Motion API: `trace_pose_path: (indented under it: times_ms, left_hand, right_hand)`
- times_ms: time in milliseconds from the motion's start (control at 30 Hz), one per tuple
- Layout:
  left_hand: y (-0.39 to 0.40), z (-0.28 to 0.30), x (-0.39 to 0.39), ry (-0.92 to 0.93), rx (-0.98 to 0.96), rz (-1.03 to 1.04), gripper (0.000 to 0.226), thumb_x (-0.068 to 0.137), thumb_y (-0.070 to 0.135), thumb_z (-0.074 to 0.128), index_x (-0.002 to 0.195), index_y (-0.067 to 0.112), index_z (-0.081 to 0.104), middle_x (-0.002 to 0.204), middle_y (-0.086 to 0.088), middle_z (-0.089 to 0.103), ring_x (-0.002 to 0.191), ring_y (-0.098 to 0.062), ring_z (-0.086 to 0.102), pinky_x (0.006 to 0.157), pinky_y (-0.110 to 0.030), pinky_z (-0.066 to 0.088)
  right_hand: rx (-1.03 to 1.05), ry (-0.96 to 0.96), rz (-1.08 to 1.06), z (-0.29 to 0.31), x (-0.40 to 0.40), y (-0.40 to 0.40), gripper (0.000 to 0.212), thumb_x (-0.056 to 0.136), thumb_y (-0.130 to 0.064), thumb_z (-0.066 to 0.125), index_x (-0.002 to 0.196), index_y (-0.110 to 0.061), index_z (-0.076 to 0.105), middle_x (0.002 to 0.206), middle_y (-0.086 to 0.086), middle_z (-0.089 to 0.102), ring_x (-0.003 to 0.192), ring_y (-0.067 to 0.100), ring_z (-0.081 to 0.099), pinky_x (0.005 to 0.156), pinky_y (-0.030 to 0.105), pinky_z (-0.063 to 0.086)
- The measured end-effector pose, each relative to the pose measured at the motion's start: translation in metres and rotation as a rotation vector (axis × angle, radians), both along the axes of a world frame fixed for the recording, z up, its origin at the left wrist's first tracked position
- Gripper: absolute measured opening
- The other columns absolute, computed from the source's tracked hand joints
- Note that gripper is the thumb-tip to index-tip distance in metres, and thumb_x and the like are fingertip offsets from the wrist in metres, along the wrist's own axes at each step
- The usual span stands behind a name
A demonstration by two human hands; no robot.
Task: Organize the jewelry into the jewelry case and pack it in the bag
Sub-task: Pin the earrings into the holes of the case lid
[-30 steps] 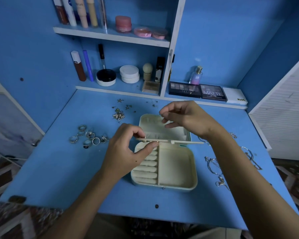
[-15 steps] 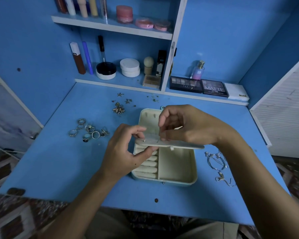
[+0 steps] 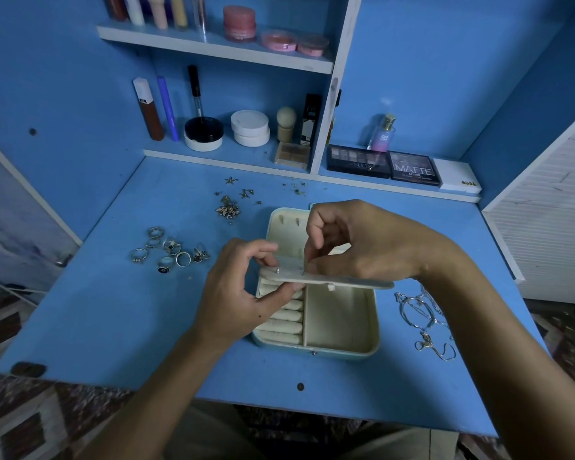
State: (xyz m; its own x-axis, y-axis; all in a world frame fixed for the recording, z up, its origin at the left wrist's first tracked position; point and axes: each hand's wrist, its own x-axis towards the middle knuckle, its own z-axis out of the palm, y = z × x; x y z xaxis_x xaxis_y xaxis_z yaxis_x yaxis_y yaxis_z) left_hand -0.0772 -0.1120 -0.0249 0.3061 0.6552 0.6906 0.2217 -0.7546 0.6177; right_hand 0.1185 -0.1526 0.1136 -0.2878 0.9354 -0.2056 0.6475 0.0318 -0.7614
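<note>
Head view: the jewelry case (image 3: 316, 322) lies open on the blue worktop (image 3: 120, 320), lid flat behind, ring rolls and the large compartment showing nothing in them. A cream earring panel (image 3: 326, 279) is held level above the case's hinge line; at least one stud (image 3: 277, 270) stands in it near its left end. Judged progress: early. Rings (image 3: 170, 250) remain in a cluster to the left of the case, loose earrings (image 3: 228, 207) lie behind it, and chains (image 3: 424, 317) lie to its right. No bag is in view.

Left hand (image 3: 236, 293): thumb beneath and fingers (image 3: 263, 250) curled over the panel's left end, pinching it. Right hand (image 3: 362, 247): fingertips bunched and pressed to the panel's upper face near the middle, apparently seating a small piece; the item itself is too small to identify.
</note>
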Motion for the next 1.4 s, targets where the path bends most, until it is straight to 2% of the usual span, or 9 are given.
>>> trace_pose_path:
  times_ms: [500,967,1100,1267,1400]
  left_hand:
    - [0.0012,-0.0017,0.0004,-0.008,0.018,-0.004,0.049,0.078,0.036,0.077,0.115,0.015,0.051,0.088,-0.005,0.064,0.086,-0.01,0.06,0.085,-0.012,0.04]
    - [-0.0001,-0.0001,0.0004,-0.01,0.017,-0.003,0.048,0.078,0.037,0.075,0.113,0.015,0.051,0.087,-0.006,0.064,0.084,-0.01,0.06,0.084,-0.012,0.04]
    - [0.0,-0.0008,0.0,-0.008,0.002,-0.006,0.049,0.079,0.038,0.075,0.114,0.015,0.051,0.088,-0.007,0.065,0.085,-0.01,0.061,0.084,-0.011,0.04]
    - [0.0018,-0.0011,0.0011,-0.019,0.003,-0.009,0.049,0.079,0.036,0.077,0.115,0.014,0.051,0.089,-0.007,0.065,0.087,-0.01,0.061,0.084,-0.011,0.041]
    - [0.0018,-0.0011,0.001,-0.02,-0.003,-0.012,0.05,0.078,0.036,0.077,0.115,0.014,0.051,0.089,-0.006,0.064,0.085,-0.011,0.062,0.084,-0.013,0.041]
  right_hand:
    - [0.012,-0.048,0.021,0.0017,-0.0035,0.0021,0.021,0.083,-0.004,0.074,0.085,-0.012,0.055,0.087,-0.001,0.076,0.079,0.016,0.072,0.077,0.031,0.058]
    - [0.029,-0.142,0.05,0.0038,-0.0088,0.0043,0.018,0.082,-0.01,0.075,0.081,-0.015,0.058,0.083,-0.007,0.075,0.079,0.012,0.071,0.081,0.04,0.058]
    - [0.034,-0.142,0.045,0.0039,-0.0097,0.0038,0.015,0.082,-0.01,0.075,0.081,-0.015,0.061,0.082,-0.007,0.075,0.078,0.01,0.072,0.08,0.038,0.058]
    - [0.05,-0.097,0.014,0.0022,-0.0081,0.0026,0.016,0.082,-0.006,0.073,0.083,-0.013,0.058,0.08,-0.002,0.075,0.074,0.015,0.071,0.076,0.037,0.059]
    - [0.068,-0.107,0.018,0.0007,-0.0087,0.0014,0.018,0.082,-0.007,0.073,0.084,-0.014,0.056,0.082,-0.003,0.075,0.074,0.013,0.07,0.074,0.032,0.057]
